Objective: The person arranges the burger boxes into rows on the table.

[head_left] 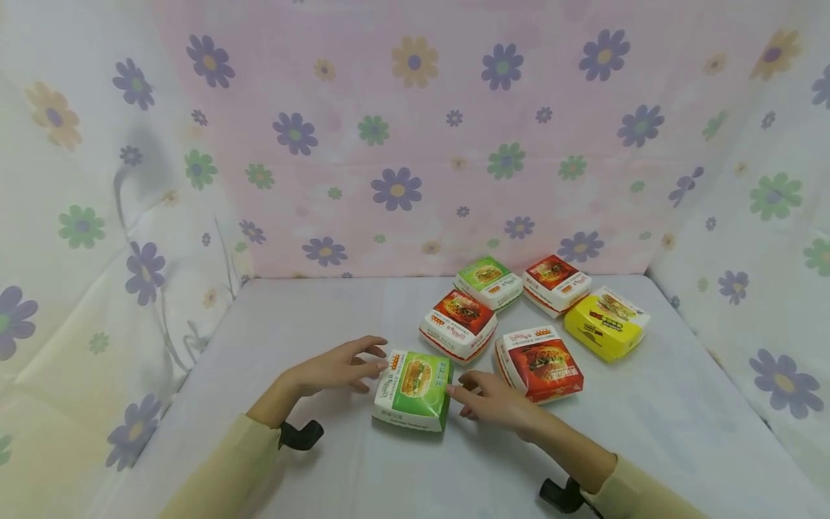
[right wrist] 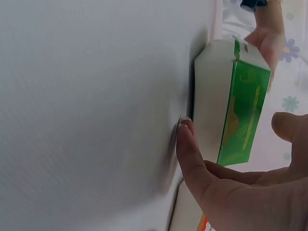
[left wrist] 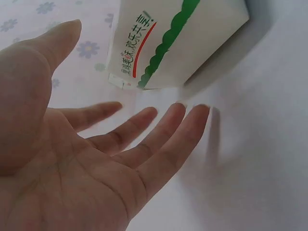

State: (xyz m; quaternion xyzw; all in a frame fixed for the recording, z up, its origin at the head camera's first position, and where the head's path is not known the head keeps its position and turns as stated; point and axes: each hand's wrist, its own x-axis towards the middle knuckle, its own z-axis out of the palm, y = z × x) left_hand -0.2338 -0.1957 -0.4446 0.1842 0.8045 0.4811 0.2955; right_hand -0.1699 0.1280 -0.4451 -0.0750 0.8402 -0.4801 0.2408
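A green and white hamburger box (head_left: 415,389) lies flat at the front middle of the table, a burger picture on its lid. My left hand (head_left: 333,369) is at its left side, fingers spread and loosely bent. In the left wrist view those fingertips are a little apart from the white wall of the box (left wrist: 202,43). Beside the right side is my right hand (head_left: 499,405), thumb and fingers parted. The right wrist view has its fingertips low by the table, close to the green and white box (right wrist: 245,110). Neither hand grips anything.
Behind are two red burger boxes (head_left: 459,324) (head_left: 556,283), another green one (head_left: 488,281) and a yellow one (head_left: 606,323). A third red box (head_left: 541,362) is just beyond my right hand. Flowered cloth (head_left: 447,122) hangs around the white table (head_left: 311,310).
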